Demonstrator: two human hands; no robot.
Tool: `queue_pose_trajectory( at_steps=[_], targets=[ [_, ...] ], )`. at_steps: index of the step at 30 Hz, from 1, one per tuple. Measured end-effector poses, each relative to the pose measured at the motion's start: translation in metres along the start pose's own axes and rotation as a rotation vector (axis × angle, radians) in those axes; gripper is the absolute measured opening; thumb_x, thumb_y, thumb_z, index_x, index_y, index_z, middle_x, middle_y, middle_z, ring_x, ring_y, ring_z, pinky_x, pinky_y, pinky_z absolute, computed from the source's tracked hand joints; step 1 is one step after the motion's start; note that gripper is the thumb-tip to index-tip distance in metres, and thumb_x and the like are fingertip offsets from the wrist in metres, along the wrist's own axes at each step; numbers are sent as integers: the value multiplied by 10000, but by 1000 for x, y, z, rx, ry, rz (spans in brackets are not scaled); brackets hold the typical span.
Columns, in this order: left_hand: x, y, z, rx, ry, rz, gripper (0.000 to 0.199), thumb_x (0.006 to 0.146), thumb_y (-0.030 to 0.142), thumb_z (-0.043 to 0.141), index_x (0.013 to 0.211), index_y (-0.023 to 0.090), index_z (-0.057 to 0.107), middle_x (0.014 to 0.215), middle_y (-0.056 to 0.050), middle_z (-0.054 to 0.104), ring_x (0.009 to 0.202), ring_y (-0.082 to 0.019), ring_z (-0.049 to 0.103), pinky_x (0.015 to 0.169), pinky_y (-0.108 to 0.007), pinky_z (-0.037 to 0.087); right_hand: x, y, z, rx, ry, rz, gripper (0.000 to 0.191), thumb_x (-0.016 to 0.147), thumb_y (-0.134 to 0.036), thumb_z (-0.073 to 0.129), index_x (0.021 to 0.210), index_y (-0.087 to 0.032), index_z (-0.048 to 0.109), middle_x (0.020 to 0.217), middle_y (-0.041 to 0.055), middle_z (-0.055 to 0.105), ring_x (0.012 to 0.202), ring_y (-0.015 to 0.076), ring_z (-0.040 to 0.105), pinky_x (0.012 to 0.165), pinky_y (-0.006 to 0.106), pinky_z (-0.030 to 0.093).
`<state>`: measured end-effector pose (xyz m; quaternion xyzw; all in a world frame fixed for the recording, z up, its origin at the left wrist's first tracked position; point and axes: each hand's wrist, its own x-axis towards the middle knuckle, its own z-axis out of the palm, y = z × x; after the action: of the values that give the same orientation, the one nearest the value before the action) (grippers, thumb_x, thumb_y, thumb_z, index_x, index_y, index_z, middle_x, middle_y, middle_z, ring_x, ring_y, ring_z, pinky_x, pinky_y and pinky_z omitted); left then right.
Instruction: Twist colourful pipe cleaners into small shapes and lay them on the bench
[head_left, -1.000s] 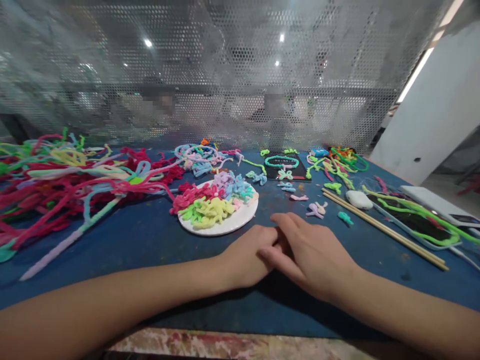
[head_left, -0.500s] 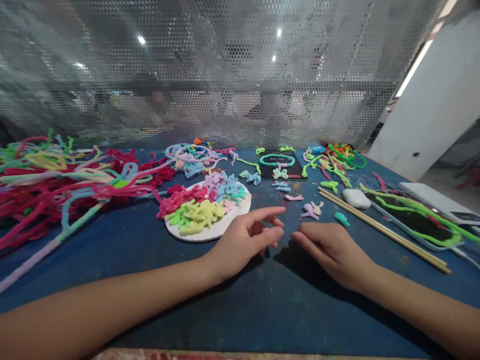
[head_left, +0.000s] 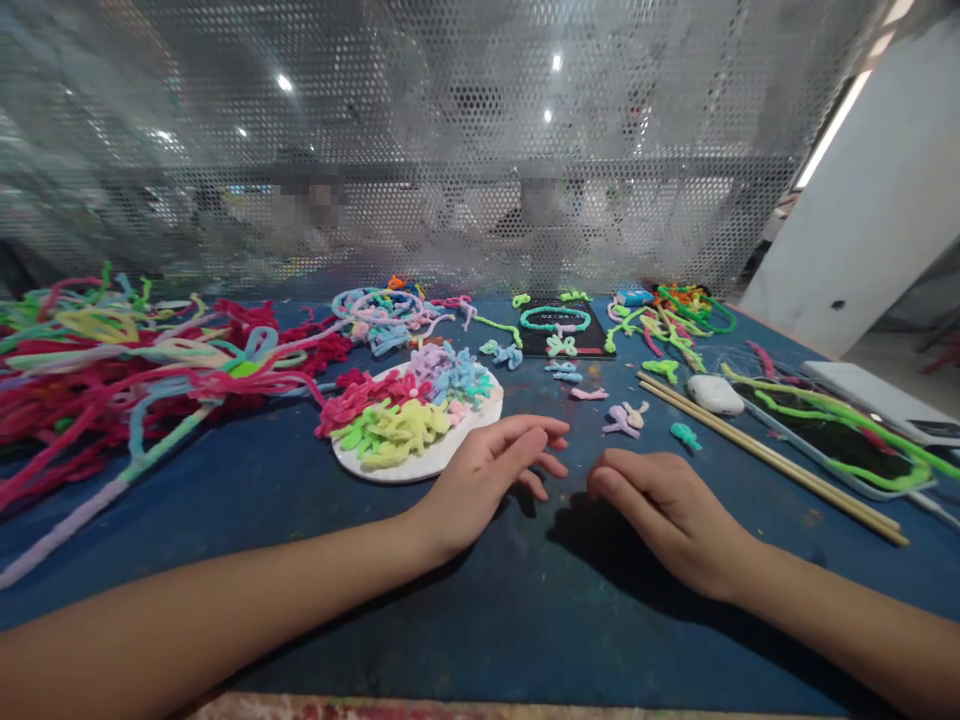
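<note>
My left hand [head_left: 499, 475] hovers just right of a white oval board [head_left: 416, 474], fingers spread and nothing between them. The board carries clumps of short fuzzy pipe cleaner pieces: yellow pieces [head_left: 405, 432], red pieces [head_left: 367, 400] and blue pieces [head_left: 457, 372]. Opposite it, my right hand [head_left: 664, 510] is curled closed, thumb against the bent index finger; whether anything is inside is hidden. Beyond the right hand lie a purple knotted piece [head_left: 621, 420], a teal knotted piece [head_left: 685, 436] and a pink piece [head_left: 589, 394], none of them touched.
Long pipe cleaners [head_left: 172, 370] heap up at left. A black phone-like timer [head_left: 600, 340] lies at the back under a teal loop [head_left: 555, 319]. At right are wooden sticks [head_left: 780, 458], a white earbud case [head_left: 716, 395] and a phone [head_left: 825, 440]. A perforated metal screen [head_left: 450, 120] stands behind.
My left hand's fingers have spread farther apart, with the thumb lifted. My right hand has shifted slightly right and stays curled. The things on the table lie as before.
</note>
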<state>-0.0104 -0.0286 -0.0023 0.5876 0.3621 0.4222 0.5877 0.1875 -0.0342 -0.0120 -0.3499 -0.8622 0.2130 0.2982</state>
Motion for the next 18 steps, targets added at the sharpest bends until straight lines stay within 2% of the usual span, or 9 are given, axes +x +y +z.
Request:
queue_pose_trajectory(
  at_steps=[4, 9, 11, 13, 14, 16, 18],
  targets=[
    [-1, 0, 0, -28, -20, 9, 391, 858, 483, 568, 938, 114, 670, 843, -76, 642, 699, -132, 610, 570, -216, 488, 1, 2, 1, -21, 65, 65, 377, 989, -338, 314, 648, -206, 402, 562, -38, 396, 505, 103, 404, 511, 230, 317],
    [0, 0, 0, 72, 48, 32, 187, 839, 321, 627, 852, 137, 658, 738, -8, 617, 621, -92, 580, 551, -191, 472, 2, 4, 0, -85, 115, 76, 391, 993, -337, 302, 653, -197, 438, 561, -31, 435, 502, 101, 425, 511, 231, 322],
    [0, 0, 0, 131, 78, 22, 174, 844, 310, 616, 807, 143, 648, 685, 14, 596, 587, -85, 560, 533, -188, 454, 2, 4, -1, -109, 78, 44, 418, 996, -338, 303, 619, -197, 416, 537, -39, 402, 481, 95, 412, 498, 228, 322],
    [-1, 1, 0, 238, 93, 22, 192, 858, 322, 598, 797, 148, 651, 651, 24, 587, 570, -86, 544, 523, -191, 429, 1, 3, -2, -164, 14, 19, 430, 997, -341, 307, 625, -192, 460, 547, -28, 442, 494, 103, 455, 507, 230, 354],
    [-2, 1, 0, 324, 104, 41, 194, 863, 320, 594, 793, 151, 657, 653, 22, 596, 580, -90, 546, 532, -197, 420, 1, 3, -3, -221, 15, 8, 394, 988, -359, 338, 690, -188, 531, 600, -7, 509, 548, 123, 513, 540, 243, 398],
    [-4, 2, -1, 556, 104, 109, 179, 868, 288, 594, 774, 157, 673, 697, 7, 636, 638, -106, 568, 581, -215, 413, -2, 0, -3, -372, 113, -46, 319, 930, -433, 458, 1012, -165, 610, 883, 94, 634, 811, 221, 615, 704, 342, 493],
    [-6, 2, -1, 793, 51, 213, 149, 864, 236, 602, 768, 163, 688, 765, -7, 671, 712, -124, 591, 647, -233, 416, -4, -4, -2, -456, 223, -135, 620, 851, -478, 568, 1341, -123, 431, 1253, 212, 536, 1161, 333, 515, 919, 483, 457]
  ],
)
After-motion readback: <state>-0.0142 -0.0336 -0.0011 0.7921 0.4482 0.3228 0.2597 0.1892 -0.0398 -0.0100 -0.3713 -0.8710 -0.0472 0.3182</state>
